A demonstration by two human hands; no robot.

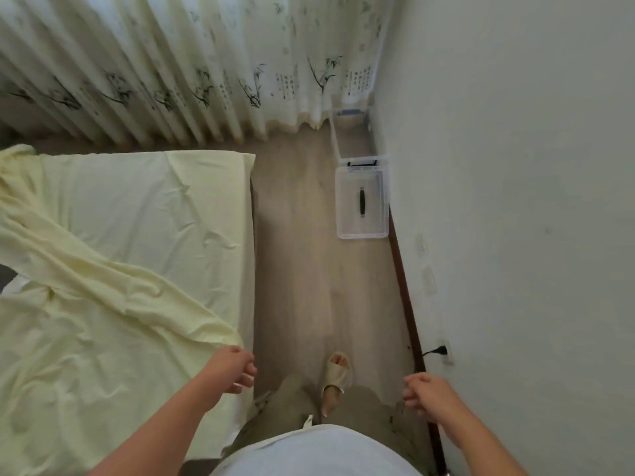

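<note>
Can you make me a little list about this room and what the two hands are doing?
work: handling the pale yellow sheet on the bed
left hand: grips the sheet's edge at the bedside
right hand: fingers loosely curled, holds nothing
floor: clear plastic box with a black handle, by the wall; a slipper on a foot
far end: curtain with a bamboo print
wall: black plug in a socket

sheet (113,280) on bed (144,201), box (362,204) right by wall (515,201).
</note>
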